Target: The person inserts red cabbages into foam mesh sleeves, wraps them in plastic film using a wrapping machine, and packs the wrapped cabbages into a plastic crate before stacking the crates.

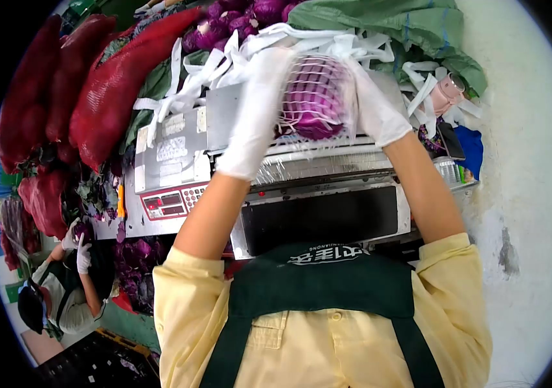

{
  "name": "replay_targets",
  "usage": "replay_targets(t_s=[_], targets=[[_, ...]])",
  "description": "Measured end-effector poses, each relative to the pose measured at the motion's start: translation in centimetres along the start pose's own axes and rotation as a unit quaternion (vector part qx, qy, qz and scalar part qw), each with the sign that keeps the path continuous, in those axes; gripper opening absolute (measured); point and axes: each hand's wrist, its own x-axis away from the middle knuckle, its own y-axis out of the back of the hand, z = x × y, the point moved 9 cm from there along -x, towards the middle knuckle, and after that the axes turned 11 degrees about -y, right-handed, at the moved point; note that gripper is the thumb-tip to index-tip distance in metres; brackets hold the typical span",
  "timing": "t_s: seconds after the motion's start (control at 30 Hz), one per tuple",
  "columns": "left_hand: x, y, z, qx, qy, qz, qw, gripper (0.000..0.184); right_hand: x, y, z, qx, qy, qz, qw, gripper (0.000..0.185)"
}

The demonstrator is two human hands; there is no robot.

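A purple cabbage [315, 126] in a white foam net hangs between my two gloved hands, above the metal wrapping machine [328, 174]. My left hand [269, 77] is along its left side, slightly blurred, with the fingers near the top of the net. On the opposite side, my right hand [373, 103] presses against the net; its fingertips are partly hidden behind the cabbage. Crinkled clear film shows below the cabbage. White foam nets [218, 68] lie heaped just behind my hands.
A scale [172, 155] with a red-edged panel stands left of the machine. Red mesh sacks [114, 84] and loose purple cabbages [224, 22] are farther back. A pink cup [447, 94] and a phone [450, 140] sit at right. Another person [72, 291] handles a cabbage at lower left.
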Motion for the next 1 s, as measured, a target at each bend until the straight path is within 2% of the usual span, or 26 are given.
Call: replay_targets(t_s=[0.03, 0.1, 0.13, 0.17, 0.23, 0.27, 0.3, 0.37, 0.4, 0.43, 0.5, 0.53, 0.57, 0.63, 0.67, 0.7, 0.73, 0.77, 0.8, 0.83, 0.9, 0.93, 1.0], targets=[[1.0, -1.1, 0.0, -0.058, 0.006, -0.048, 0.997, 0.042, -2.3, 1.5, -0.3, 0.003, 0.020, -0.004, 1.000, 0.049], [1.8, -0.7, 6.3, 0.132, 0.168, -0.173, 0.961, 0.046, -3.8, 2.7, 0.6, 0.147, 0.120, -0.065, 0.980, 0.052], [1.6, -0.6, 7.7, 0.142, 0.150, -0.196, 0.959, 0.049, -3.5, 2.8, 1.1, 0.204, 0.206, -0.107, 0.951, 0.056], [1.8, -0.4, 8.6, 0.151, 0.134, -0.220, 0.954, 0.052, -4.4, 3.4, 1.0, 0.201, 0.200, -0.105, 0.953, 0.056], [1.3, 0.4, 7.5, 0.101, 0.119, -0.178, 0.972, 0.065, -6.4, 5.1, 1.3, 0.322, 0.171, -0.155, 0.918, 0.058], [1.9, 0.7, 6.6, 0.101, 0.121, -0.154, 0.976, 0.072, -6.0, 4.7, 1.7, 0.283, 0.169, -0.108, 0.938, 0.057], [2.8, 0.8, 5.6, 0.100, 0.120, -0.129, 0.979, 0.081, -6.7, 5.3, 1.5, 0.213, 0.134, -0.101, 0.963, 0.052], [5.2, 1.5, 5.1, -0.087, 0.129, -0.068, 0.986, 0.099, -7.2, 5.9, 1.6, 0.132, 0.135, -0.097, 0.977, 0.048], [6.5, 1.1, 5.7, -0.094, 0.145, -0.040, 0.984, 0.109, -7.3, 5.9, 1.8, 0.129, 0.135, -0.094, 0.978, 0.048], [7.5, 0.5, 5.4, -0.161, 0.090, -0.024, 0.983, 0.102, -7.6, 6.1, 1.8, 0.108, 0.119, -0.098, 0.982, 0.043], [8.6, 0.6, 6.1, -0.203, 0.151, -0.023, 0.967, 0.083, -7.5, 5.5, 1.6, 0.090, 0.098, -0.096, 0.987, 0.040], [8.7, 1.6, 6.8, -0.156, 0.127, -0.097, 0.975, 0.054, -7.5, 5.4, 1.5, 0.085, 0.069, -0.107, 0.988, 0.039], [8.6, 2.0, 6.5, -0.157, 0.124, -0.100, 0.975, 0.054, -7.4, 5.4, 1.3, 0.080, 0.041, -0.119, 0.989, 0.037], [8.8, 3.9, 5.8, -0.088, 0.120, -0.171, 0.974, 0.032, -8.4, 6.2, 1.1, 0.080, 0.041, -0.138, 0.986, 0.037], [9.1, 5.2, 4.9, -0.192, 0.075, -0.205, 0.957, 0.020, -9.1, 6.8, 1.2, 0.073, 0.062, -0.127, 0.987, 0.036], [8.9, 5.1, 4.6, -0.192, 0.073, -0.205, 0.957, 0.020, -9.3, 6.8, 1.3, 0.066, 0.082, -0.117, 0.988, 0.036], [8.1, 4.6, 1.6, -0.235, -0.073, -0.211, 0.946, 0.018, -9.5, 6.9, 1.3, 0.065, 0.088, -0.111, 0.988, 0.036], [8.1, 3.7, -1.6, -0.272, -0.218, -0.211, 0.913, 0.015, -9.5, 6.8, 1.3, 0.064, 0.091, -0.110, 0.988, 0.036], [7.3, 2.0, -2.2, -0.285, -0.203, -0.133, 0.927, 0.017, -9.6, 6.4, 1.2, 0.065, 0.085, -0.106, 0.989, 0.036], [6.5, 0.3, -1.9, -0.382, -0.123, -0.053, 0.914, 0.020, -9.6, 6.0, 1.0, 0.068, 0.078, -0.101, 0.989, 0.036], [6.1, 0.2, 0.3, -0.468, -0.107, -0.052, 0.876, 0.022, -11.4, 7.5, 0.9, 0.112, 0.098, -0.122, 0.981, 0.036], [6.2, 0.6, 1.3, -0.469, -0.110, -0.055, 0.875, 0.022, -11.3, 7.7, 1.3, 0.148, 0.120, -0.163, 0.968, 0.036], [6.1, 1.6, 3.6, -0.467, -0.039, -0.029, 0.883, 0.020, -11.5, 8.3, 1.9, 0.200, 0.165, -0.216, 0.941, 0.039]])
